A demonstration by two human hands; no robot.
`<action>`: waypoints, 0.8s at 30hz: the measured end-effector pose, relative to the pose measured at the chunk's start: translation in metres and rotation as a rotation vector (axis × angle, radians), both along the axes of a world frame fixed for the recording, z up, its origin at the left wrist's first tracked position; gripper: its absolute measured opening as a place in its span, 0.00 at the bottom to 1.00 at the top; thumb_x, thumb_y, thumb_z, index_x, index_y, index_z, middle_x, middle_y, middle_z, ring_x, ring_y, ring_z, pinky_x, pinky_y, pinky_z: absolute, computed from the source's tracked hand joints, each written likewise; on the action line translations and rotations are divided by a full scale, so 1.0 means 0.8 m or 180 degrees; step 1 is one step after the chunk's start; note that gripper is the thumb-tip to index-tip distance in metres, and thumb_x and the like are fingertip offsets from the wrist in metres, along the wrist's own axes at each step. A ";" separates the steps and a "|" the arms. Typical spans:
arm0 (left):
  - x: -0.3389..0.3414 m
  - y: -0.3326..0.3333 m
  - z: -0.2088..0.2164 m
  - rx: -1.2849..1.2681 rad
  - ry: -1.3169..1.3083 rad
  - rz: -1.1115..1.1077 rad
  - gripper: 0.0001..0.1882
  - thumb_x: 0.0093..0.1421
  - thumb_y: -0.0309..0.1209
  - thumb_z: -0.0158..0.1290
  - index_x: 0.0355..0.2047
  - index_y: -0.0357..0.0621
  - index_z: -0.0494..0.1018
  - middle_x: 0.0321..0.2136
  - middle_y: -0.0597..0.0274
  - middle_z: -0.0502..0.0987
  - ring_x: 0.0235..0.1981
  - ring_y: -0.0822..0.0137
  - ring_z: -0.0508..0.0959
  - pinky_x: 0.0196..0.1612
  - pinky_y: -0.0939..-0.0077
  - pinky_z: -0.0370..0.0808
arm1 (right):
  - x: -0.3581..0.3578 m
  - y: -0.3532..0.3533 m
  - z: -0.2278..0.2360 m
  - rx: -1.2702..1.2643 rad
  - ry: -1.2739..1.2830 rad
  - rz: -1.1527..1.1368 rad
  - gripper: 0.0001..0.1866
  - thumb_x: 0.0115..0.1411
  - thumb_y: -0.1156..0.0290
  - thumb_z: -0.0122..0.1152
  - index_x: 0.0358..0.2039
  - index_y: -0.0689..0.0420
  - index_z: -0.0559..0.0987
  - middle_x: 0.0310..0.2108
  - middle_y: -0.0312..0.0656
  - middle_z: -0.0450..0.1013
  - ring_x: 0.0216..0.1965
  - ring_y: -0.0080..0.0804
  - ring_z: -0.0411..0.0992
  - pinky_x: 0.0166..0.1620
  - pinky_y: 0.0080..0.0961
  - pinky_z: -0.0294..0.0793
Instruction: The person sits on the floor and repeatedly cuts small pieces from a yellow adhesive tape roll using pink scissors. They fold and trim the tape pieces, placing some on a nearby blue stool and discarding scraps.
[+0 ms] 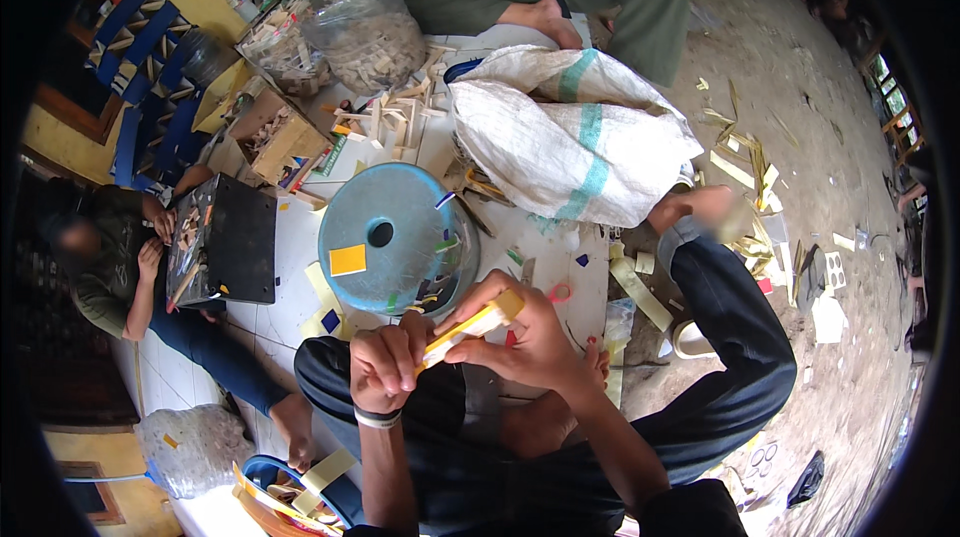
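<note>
Yellow-taped, the flat wooden stick (470, 327) I hold just below the round blue plastic lid (392, 237) looks light, stiff and snappable, my left hand (385, 367) and right hand (530, 332) pinching opposite ends.

A narrow yellow wooden strip (470, 327) slants upward to the right, held above the lap.
</note>
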State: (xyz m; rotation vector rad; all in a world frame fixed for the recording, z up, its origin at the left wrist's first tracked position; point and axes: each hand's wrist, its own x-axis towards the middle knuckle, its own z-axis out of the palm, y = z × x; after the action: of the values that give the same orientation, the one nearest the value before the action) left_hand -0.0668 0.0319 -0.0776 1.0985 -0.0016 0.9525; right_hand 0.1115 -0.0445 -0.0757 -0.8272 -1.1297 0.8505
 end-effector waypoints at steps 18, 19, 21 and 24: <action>0.031 -0.013 0.041 -0.0554 0.1517 0.0043 0.09 0.68 0.30 0.56 0.41 0.36 0.75 0.36 0.62 0.78 0.38 0.71 0.76 0.46 0.75 0.72 | 0.005 0.007 -0.046 -0.1739 0.2574 0.0753 0.10 0.68 0.66 0.64 0.43 0.58 0.76 0.32 0.33 0.76 0.30 0.17 0.72 0.34 0.18 0.71; 0.031 -0.013 0.042 -0.0602 0.1462 0.0056 0.08 0.68 0.30 0.56 0.41 0.36 0.75 0.36 0.62 0.78 0.38 0.71 0.76 0.45 0.76 0.72 | 0.004 0.007 -0.046 -0.1686 0.2580 0.0795 0.10 0.68 0.66 0.64 0.43 0.58 0.76 0.32 0.33 0.76 0.30 0.17 0.72 0.34 0.17 0.71; 0.031 -0.015 0.041 -0.0702 0.1354 0.0066 0.07 0.67 0.28 0.56 0.40 0.37 0.75 0.35 0.62 0.79 0.38 0.72 0.77 0.44 0.76 0.72 | -0.002 0.007 -0.047 -0.1714 0.2716 0.0845 0.10 0.68 0.67 0.63 0.44 0.58 0.76 0.31 0.33 0.75 0.30 0.18 0.71 0.35 0.17 0.71; 0.036 -0.020 0.036 -0.0743 0.1296 0.0234 0.05 0.66 0.26 0.55 0.39 0.37 0.75 0.35 0.62 0.79 0.38 0.72 0.77 0.44 0.75 0.72 | -0.007 0.008 -0.053 -0.1677 0.2904 0.0920 0.09 0.68 0.69 0.62 0.45 0.58 0.75 0.31 0.33 0.74 0.31 0.18 0.71 0.35 0.18 0.71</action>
State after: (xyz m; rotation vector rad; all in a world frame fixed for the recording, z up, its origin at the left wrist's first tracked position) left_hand -0.0379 0.0161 -0.0486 1.0622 0.4744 0.7578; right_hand 0.1058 -0.0377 -0.1181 -0.5720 -0.2036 1.5949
